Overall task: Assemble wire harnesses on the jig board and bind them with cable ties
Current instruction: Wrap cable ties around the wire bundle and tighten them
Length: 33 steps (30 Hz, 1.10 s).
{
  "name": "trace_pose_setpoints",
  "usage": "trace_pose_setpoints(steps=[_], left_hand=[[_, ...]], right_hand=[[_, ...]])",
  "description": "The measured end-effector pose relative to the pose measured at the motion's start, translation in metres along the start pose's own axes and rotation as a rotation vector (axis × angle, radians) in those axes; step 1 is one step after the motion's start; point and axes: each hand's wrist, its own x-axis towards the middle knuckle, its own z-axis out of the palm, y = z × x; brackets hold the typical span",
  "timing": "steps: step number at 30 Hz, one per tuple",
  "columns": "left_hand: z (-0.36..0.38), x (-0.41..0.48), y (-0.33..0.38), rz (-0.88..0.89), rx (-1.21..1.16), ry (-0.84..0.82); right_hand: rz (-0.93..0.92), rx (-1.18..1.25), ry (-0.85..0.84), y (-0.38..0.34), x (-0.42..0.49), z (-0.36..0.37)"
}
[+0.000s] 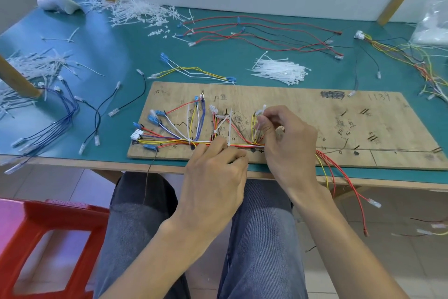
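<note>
On the board [315, 114], the left hand [215, 172] pinches the wires [169, 140] and the right hand [288, 138] pinches a white tie [261, 112].

Small assembly workshop, a wire-harness bench. Green-topped table [121, 56] carries a plywood jig board [315, 116] with pegs and pen marks. Off the board: cable-tie bundle [278, 70] at 12 o'clock, tie offcuts [135, 13] heaped at 10, finished harness pile [412, 61] at 2. Red plastic stool [48, 238] at 8, on a tiled floor [60, 184].
</note>
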Motion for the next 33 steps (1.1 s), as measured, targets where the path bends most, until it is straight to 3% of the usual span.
trace_pose_setpoints(steps=[8,16,22,33], left_hand=[[-0.003,0.004,-0.011,-0.004,-0.178,-0.045],[-0.003,0.017,-0.017,0.076,-0.172,-0.099],[-0.001,0.024,-0.021,0.170,-0.151,-0.045],[0.015,0.030,-0.002,-0.327,-0.605,0.002]], right_hand=[[0.042,-0.016,-0.126,-0.005,0.000,-0.001],[0.054,-0.049,-0.252,-0.003,0.003,-0.009],[0.005,-0.035,-0.215,0.001,-0.002,-0.012],[0.027,0.117,-0.163,0.002,-0.012,-0.015]])
